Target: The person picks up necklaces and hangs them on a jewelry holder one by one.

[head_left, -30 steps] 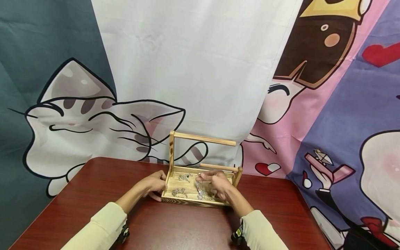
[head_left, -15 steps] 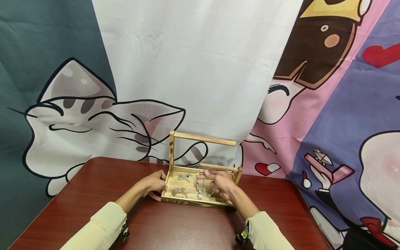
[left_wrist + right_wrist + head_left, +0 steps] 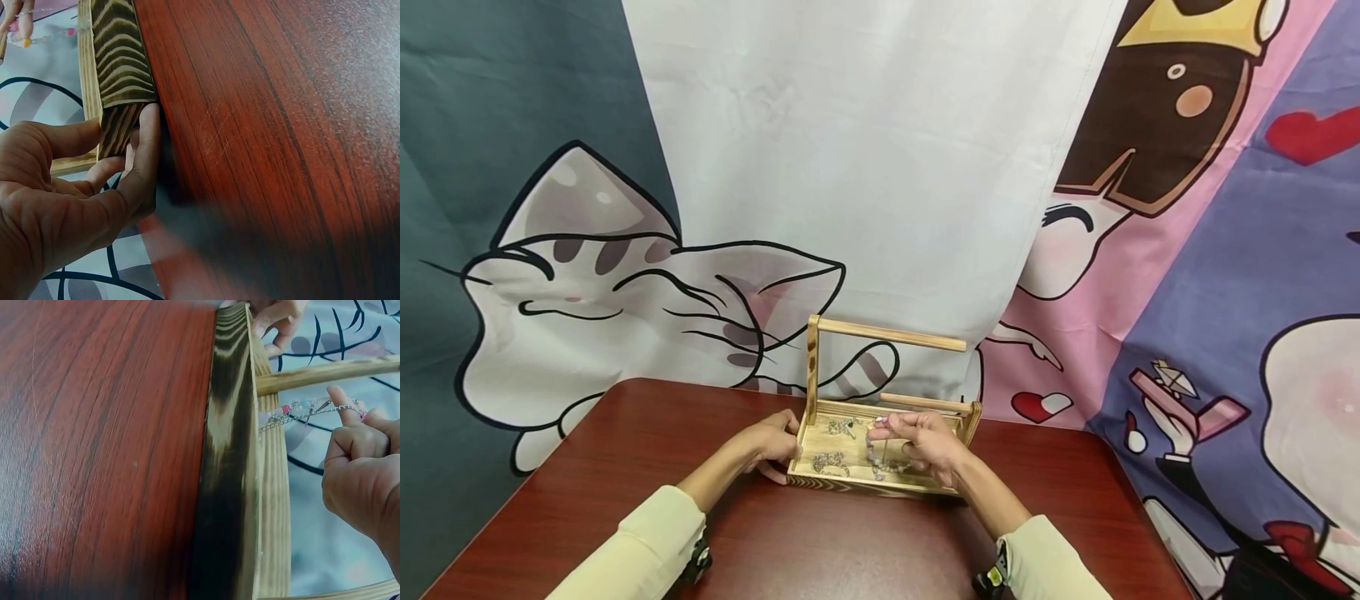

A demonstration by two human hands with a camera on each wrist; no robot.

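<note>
My left hand [image 3: 772, 446] grips the left end of a wooden jewelry stand [image 3: 868, 489] with a tray base. In the left wrist view its thumb lies on the end wall and its fingers reach round the corner. Over the right half of the tray, my right hand [image 3: 928, 446] pinches a beaded bracelet [image 3: 294, 411] between thumb and index finger. Pale beads, a pink bead and a silver chain show on it in the right wrist view. Its lower part hangs down close over the tray floor. Two silvery chain pieces, one in front [image 3: 830, 462] and one behind [image 3: 841, 427], lie at the tray's left.
An upper wooden bar [image 3: 891, 333] and a lower bar [image 3: 925, 402] run across above the tray. The stand rests on a reddish-brown table [image 3: 850, 550]. A cartoon-printed cloth [image 3: 850, 167] hangs behind the table's far edge.
My right hand has shifted slightly right with the bracelet in its fingers, and the strand below hangs more spread out. The left hand and the stand have stayed in place.
</note>
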